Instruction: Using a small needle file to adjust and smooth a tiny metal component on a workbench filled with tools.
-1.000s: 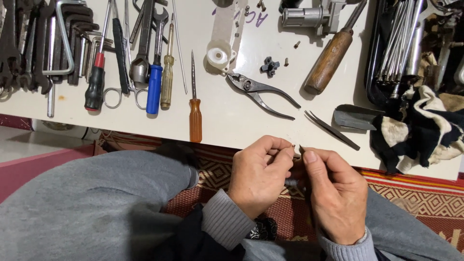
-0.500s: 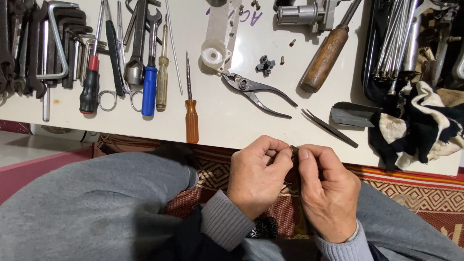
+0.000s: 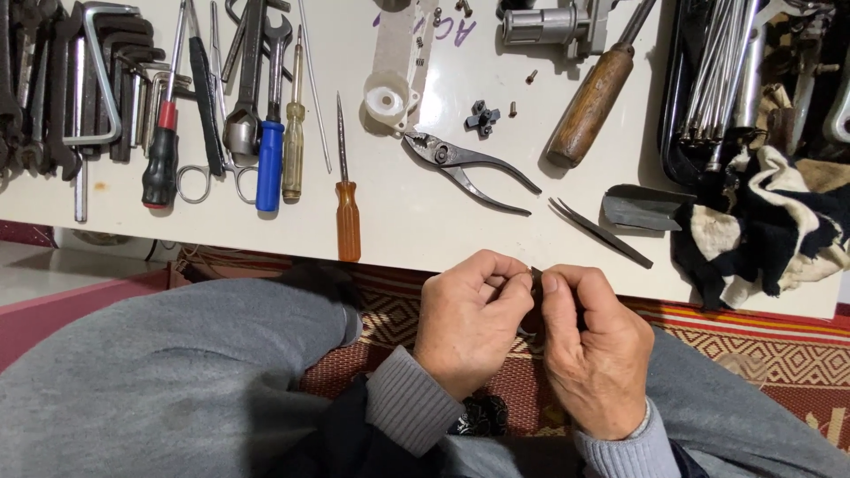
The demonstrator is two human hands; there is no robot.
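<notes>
Both hands meet at lower centre of the frame: my left hand point(image 3: 469, 319) and right hand point(image 3: 598, 350) pinch a small dark part point(image 3: 536, 276) between thumbs and fingertips, above my lap. Across the top runs the white tabletop point(image 3: 398, 221), strewn with pliers point(image 3: 469, 168), an orange-handled screwdriver point(image 3: 347, 217) and tweezers point(image 3: 602, 232). Below, I see a patterned red rug point(image 3: 753, 345).

Glossy white surface point(image 3: 398, 221), smooth and reflecting light. Dull grey metal on pliers point(image 3: 469, 168) and tweezers point(image 3: 602, 232). Worn, matt brown wood on the file handle point(image 3: 589, 111). Translucent amber plastic on the small screwdriver point(image 3: 347, 217), shiny blue plastic on another point(image 3: 268, 164). Soft, fuzzy black-and-cream cloth point(image 3: 761, 230). Woven patterned rug point(image 3: 753, 341) below.
</notes>
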